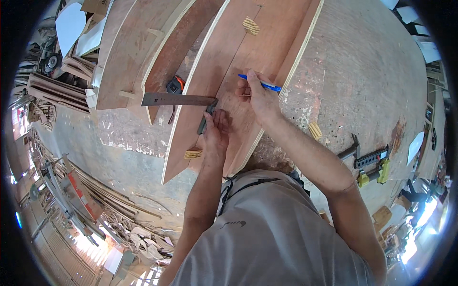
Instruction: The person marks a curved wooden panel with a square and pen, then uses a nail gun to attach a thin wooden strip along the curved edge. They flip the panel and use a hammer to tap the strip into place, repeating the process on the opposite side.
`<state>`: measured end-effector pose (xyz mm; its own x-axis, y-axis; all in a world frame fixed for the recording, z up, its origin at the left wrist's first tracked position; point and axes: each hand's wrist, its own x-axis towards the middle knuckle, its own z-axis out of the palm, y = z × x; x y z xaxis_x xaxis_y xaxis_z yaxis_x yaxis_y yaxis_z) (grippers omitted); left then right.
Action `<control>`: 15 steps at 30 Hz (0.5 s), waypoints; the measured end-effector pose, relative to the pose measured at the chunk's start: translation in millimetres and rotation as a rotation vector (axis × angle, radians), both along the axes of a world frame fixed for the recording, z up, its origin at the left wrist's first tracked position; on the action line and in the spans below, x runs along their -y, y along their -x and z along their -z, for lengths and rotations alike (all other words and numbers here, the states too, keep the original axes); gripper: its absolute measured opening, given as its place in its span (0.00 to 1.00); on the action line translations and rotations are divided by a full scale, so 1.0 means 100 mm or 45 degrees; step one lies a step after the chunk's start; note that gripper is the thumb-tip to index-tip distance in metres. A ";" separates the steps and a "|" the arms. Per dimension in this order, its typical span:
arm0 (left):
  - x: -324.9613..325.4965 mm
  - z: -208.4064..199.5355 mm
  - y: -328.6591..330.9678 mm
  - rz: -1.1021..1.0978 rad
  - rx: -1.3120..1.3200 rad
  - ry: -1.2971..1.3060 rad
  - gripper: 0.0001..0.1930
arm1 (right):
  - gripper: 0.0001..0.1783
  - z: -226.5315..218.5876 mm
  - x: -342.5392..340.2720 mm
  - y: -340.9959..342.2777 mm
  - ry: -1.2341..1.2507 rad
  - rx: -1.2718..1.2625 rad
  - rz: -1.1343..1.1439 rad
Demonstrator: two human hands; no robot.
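Note:
In front of me lies a long plywood trough (238, 57) with raised side boards and a dark line running along its inside. My left hand (217, 128) grips the dark stock of a try square (179, 99) inside it. The square's metal blade reaches left across the trough's left side board. My right hand (260, 97) is inside the trough, near its right board, closed around a blue pen (260, 83). The pen lies roughly crosswise in the fingers. Small striped wood blocks sit in the trough, one far block (251, 25) and one near block (192, 155).
Left of the trough, a tape measure (175, 85) rests on the worktable (343, 90) beside more curved plywood pieces (129, 62). To the right are a loose wood block (315, 130) and a clamp (372, 164). Scrap wood strips (129, 202) are piled at lower left.

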<state>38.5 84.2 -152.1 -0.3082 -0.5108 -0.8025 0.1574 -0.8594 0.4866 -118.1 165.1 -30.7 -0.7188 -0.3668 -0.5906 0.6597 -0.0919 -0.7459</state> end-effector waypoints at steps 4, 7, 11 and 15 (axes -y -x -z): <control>-0.03 0.07 -0.03 0.091 -0.125 0.161 0.24 | 0.19 0.13 0.11 0.02 -0.121 0.053 -0.023; 0.02 0.23 -0.13 0.182 -0.279 0.288 0.23 | 0.16 0.20 0.28 0.01 -0.234 0.139 -0.036; -0.02 0.09 -0.06 0.107 -0.065 0.286 0.21 | 0.13 0.39 0.37 -0.07 -0.247 0.062 -0.235; -0.05 0.03 -0.01 0.036 0.001 0.263 0.21 | 0.11 0.55 0.42 -0.16 -0.296 0.144 -0.308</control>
